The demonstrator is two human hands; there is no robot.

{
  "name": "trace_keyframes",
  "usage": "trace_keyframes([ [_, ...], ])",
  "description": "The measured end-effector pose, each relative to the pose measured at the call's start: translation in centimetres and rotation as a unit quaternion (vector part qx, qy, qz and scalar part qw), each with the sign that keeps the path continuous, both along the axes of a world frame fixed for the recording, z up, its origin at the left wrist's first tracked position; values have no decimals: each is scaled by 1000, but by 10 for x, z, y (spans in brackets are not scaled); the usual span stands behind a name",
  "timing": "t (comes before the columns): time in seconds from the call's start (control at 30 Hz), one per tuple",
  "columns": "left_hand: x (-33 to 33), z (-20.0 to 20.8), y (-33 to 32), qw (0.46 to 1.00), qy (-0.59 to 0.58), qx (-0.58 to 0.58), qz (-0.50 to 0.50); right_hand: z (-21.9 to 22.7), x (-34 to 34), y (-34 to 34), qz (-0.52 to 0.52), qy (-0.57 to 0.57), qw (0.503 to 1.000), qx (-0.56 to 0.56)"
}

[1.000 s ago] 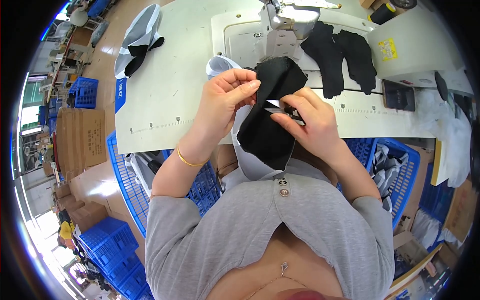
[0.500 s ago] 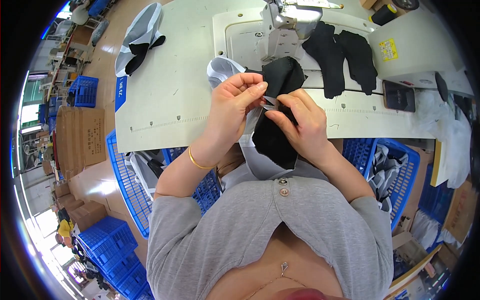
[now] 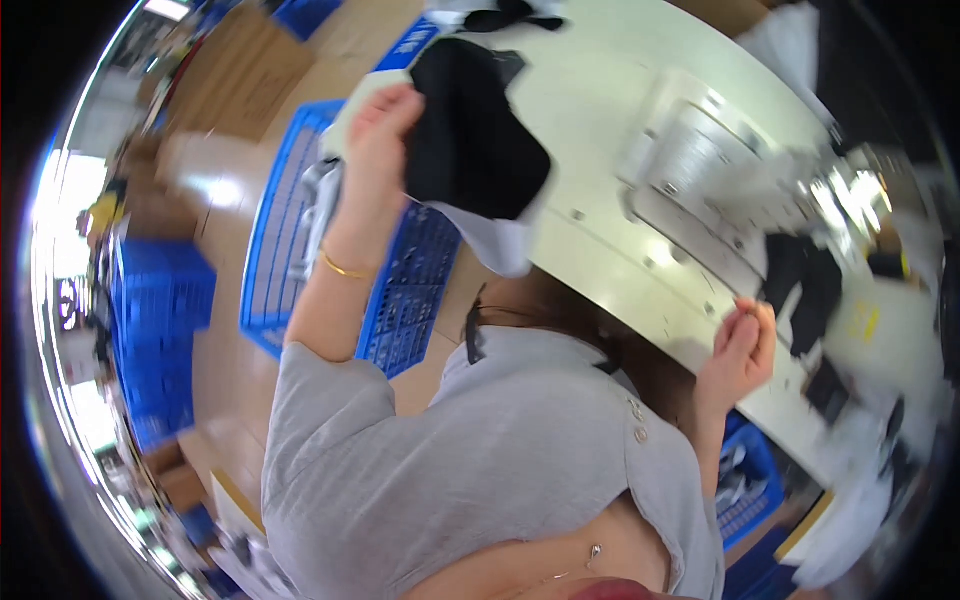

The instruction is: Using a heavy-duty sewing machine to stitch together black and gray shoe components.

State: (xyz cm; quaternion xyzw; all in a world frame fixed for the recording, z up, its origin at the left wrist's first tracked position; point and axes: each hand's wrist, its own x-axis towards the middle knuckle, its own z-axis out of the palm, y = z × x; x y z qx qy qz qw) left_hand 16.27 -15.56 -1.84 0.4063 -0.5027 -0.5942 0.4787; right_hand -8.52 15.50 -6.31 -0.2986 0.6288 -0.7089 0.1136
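My left hand [image 3: 382, 125] is closed on the edge of a black fabric piece [image 3: 475, 140]. A pale grey-white part [image 3: 495, 240] hangs from its lower side. It is held up at the table's left end, above a blue basket [image 3: 262, 255]. Far off to the right, my right hand [image 3: 740, 350] is raised over the table's front edge with its fingers curled together. Whatever it may hold is hidden and blurred. Beyond that hand, black fabric pieces [image 3: 815, 290] lie near the sewing machine [image 3: 790, 190].
The pale worktable [image 3: 600, 130] runs diagonally across the view. Another black and white piece [image 3: 512, 15] lies at its far end. A second blue basket [image 3: 750, 480] stands below the right side. Stacked blue crates [image 3: 155, 340] and a cardboard box [image 3: 235, 75] stand at left.
My hands have parted. The left has carried the fabric piece leftward, away from the sewing machine, while the right has moved off to the right. The whole view has swung left and blurred.
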Motion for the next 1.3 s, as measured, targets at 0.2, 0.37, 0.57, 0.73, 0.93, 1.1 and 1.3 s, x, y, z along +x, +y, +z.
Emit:
trace_keyframes([
  [0.2, 172, 21, -64, 829, -379, -361, 198, -24, 2, -27, 65, 8, 998, 9],
  [0.37, 212, -108, -81, 769, -524, -310, 196, -25, 19, -42, 95, 14, 995, 29],
  [0.57, 215, -273, -61, 657, -751, -58, 5, -18, 35, -52, 88, 109, 982, 129],
  [0.73, 196, -304, -77, 630, -767, 61, -101, -14, 44, -56, 86, 147, 972, 165],
  [0.93, 174, -191, -73, 549, -828, -4, -115, -16, 32, -59, 85, 168, 969, 158],
  [1.1, 95, 21, -70, 798, -564, 21, -212, -11, 22, -51, 83, 177, 966, 171],
  [1.3, -71, -10, -165, 622, -469, -627, 31, 13, 33, -57, 84, 299, 938, 157],
])
